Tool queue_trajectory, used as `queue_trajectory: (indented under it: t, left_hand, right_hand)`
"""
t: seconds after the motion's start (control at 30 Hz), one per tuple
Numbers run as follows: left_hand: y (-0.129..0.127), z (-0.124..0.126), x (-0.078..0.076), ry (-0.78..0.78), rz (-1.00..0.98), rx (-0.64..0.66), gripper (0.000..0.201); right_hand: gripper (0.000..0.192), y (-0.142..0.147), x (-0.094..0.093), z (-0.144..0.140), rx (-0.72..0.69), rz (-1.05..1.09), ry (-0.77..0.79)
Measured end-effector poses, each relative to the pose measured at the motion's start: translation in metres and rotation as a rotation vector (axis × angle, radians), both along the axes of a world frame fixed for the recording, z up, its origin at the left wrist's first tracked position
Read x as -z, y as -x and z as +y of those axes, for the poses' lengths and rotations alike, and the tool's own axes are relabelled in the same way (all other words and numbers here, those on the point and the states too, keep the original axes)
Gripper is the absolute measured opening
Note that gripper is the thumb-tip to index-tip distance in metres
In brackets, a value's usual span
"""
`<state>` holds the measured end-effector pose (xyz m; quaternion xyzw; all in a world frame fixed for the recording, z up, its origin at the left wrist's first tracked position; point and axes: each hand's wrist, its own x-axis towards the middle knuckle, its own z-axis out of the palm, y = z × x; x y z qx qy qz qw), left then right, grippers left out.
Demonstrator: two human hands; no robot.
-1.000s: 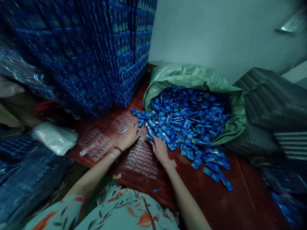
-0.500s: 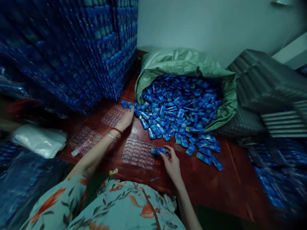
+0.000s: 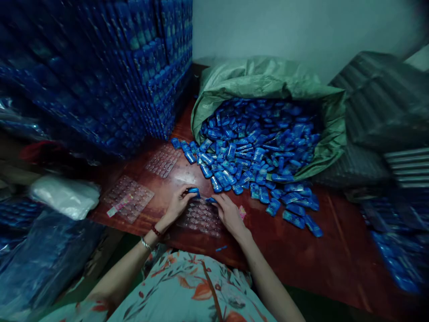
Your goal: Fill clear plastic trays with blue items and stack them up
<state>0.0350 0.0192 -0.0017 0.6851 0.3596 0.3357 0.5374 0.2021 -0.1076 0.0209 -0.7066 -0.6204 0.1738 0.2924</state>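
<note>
Two hands: ours, both over the clear tray [image 3: 201,217] at the worktop's [image 3: 301,250] near edge.
Left hand [image 3: 177,205]: our grip is closed on a blue packet [image 3: 193,191], held just above the tray.
Right hand [image 3: 229,213]: our fingers pinch a second packet [image 3: 211,200] at the tray's far edge.
Pile [image 3: 254,152]: loose blue packets spill from the green sack [image 3: 268,78] beyond our hands.

You wear a pale green top [image 3: 197,290] printed with orange and dark leaves, its short sleeves leaving your forearms bare, and on your left wrist sit two bands, a dark red beaded bracelet [image 3: 155,230] and a thin silvery bangle [image 3: 146,244] just behind it
</note>
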Motion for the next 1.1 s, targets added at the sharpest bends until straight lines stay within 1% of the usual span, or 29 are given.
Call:
queue_trajectory:
  t: [0.07, 0.13, 0.23, 0.33, 0.43, 0.5, 0.57, 0.7, 0.8, 0.9, 1.0, 1.07, 1.1]
  left_hand:
    - [-0.001, -0.002, 0.004, -0.154, 0.0, 0.048, 0.017]
    - [0.002, -0.002, 0.005, -0.3, 0.009, 0.134, 0.015]
    - [0.008, 0.002, -0.001, -0.449, 0.087, 0.284, 0.022]
    - [0.01, 0.012, -0.013, -0.498, 0.208, 0.434, 0.025]
    - [0.005, 0.025, -0.022, -0.467, 0.261, 0.519, 0.018]
    - [0.001, 0.034, -0.023, -0.433, 0.272, 0.526, 0.013]
    - [-0.001, 0.039, -0.02, -0.401, 0.276, 0.516, 0.011]
    - [-0.001, 0.038, -0.017, -0.359, 0.27, 0.499, 0.011]
    - [0.001, 0.033, -0.024, -0.366, 0.268, 0.478, 0.019]
    - [0.005, 0.028, -0.034, -0.373, 0.289, 0.412, 0.03]
    - [0.011, 0.023, -0.036, -0.314, 0.274, 0.339, 0.027]
    - [0.018, 0.019, -0.032, -0.235, 0.241, 0.301, 0.025]
    - [0.022, 0.017, -0.028, -0.192, 0.235, 0.292, 0.026]
  right_hand:
    - [0.032, 0.001, -0.005, 0.0, -0.02, -0.063, 0.043]
    - [0.032, 0.001, -0.011, 0.003, -0.038, -0.129, 0.102]
    - [0.029, -0.002, -0.021, 0.009, -0.084, -0.214, 0.206]
    - [0.024, -0.006, -0.028, 0.017, -0.133, -0.243, 0.276]
    - [0.021, -0.012, -0.029, 0.023, -0.14, -0.205, 0.29]
    - [0.022, -0.015, -0.028, 0.024, -0.129, -0.175, 0.278]
    - [0.022, -0.017, -0.025, 0.024, -0.121, -0.139, 0.256]
    - [0.024, -0.017, -0.019, 0.019, -0.101, -0.053, 0.19]
    - [0.027, -0.015, -0.016, 0.014, -0.063, 0.025, 0.113]
    - [0.03, -0.012, -0.013, 0.01, -0.009, 0.118, 0.031]
    - [0.028, -0.007, -0.01, 0.007, 0.096, 0.223, -0.034]
    - [0.026, -0.004, -0.007, 0.005, 0.224, 0.321, -0.054]
    - [0.026, -0.004, -0.004, 0.003, 0.29, 0.392, -0.04]
